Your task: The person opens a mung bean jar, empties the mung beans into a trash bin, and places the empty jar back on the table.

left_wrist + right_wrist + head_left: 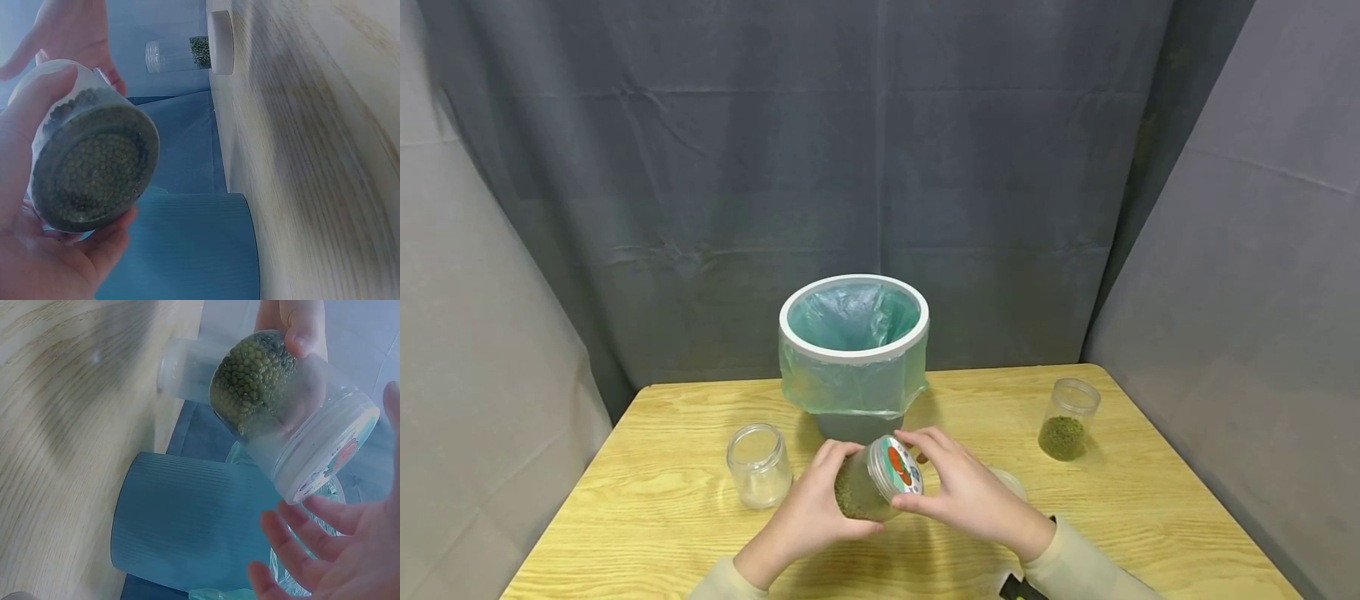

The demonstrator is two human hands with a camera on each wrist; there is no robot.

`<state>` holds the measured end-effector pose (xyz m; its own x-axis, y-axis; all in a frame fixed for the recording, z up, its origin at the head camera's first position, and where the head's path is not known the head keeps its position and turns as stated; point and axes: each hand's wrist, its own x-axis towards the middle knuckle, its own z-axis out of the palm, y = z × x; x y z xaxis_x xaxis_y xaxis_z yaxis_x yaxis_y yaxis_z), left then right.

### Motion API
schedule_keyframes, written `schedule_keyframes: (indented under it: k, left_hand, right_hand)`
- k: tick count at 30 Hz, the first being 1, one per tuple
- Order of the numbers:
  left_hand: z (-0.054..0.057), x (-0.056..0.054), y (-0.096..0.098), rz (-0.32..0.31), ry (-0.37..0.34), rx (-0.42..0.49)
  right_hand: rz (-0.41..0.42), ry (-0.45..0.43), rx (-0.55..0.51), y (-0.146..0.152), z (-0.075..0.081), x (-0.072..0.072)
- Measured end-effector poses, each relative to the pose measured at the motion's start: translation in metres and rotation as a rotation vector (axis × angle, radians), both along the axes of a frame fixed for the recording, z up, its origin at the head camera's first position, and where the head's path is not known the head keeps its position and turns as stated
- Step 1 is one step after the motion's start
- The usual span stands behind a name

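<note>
My left hand (820, 500) grips a clear jar (300, 400) around its side and holds it tilted above the table. Small green beans (100, 172) are heaped inside at the bottom of the jar. Its lid (901, 465) carries a printed label with a red picture and faces my right hand (962, 492). That hand's thumb and fingers are spread about the lid. In the right wrist view, the fingers (312, 540) stay loosely extended by the lid's edge; whether they touch it I cannot tell.
A bin (859, 427) with a green liner stands behind the hands. To the left is an open clear jar (760, 479). Another jar (1067, 425) with some green beans stands far right. A whitish lid (1011, 482) lies partly behind the right hand on the wooden table (655, 483).
</note>
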<state>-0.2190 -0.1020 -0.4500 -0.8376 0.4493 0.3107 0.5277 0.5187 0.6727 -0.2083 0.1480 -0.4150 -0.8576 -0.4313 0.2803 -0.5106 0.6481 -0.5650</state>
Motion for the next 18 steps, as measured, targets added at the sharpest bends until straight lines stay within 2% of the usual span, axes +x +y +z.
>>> schedule_keyframes:
  k: [8, 18]
  left_hand:
    - [0.000, 0.001, 0.001, 0.001, -0.009, 0.005]
    - [-0.001, 0.001, -0.002, -0.011, -0.008, -0.006]
  right_hand:
    - [0.040, -0.013, -0.022, 0.001, 0.001, -0.001]
    - [0.200, 0.036, -0.019, 0.010, 0.003, -0.001]
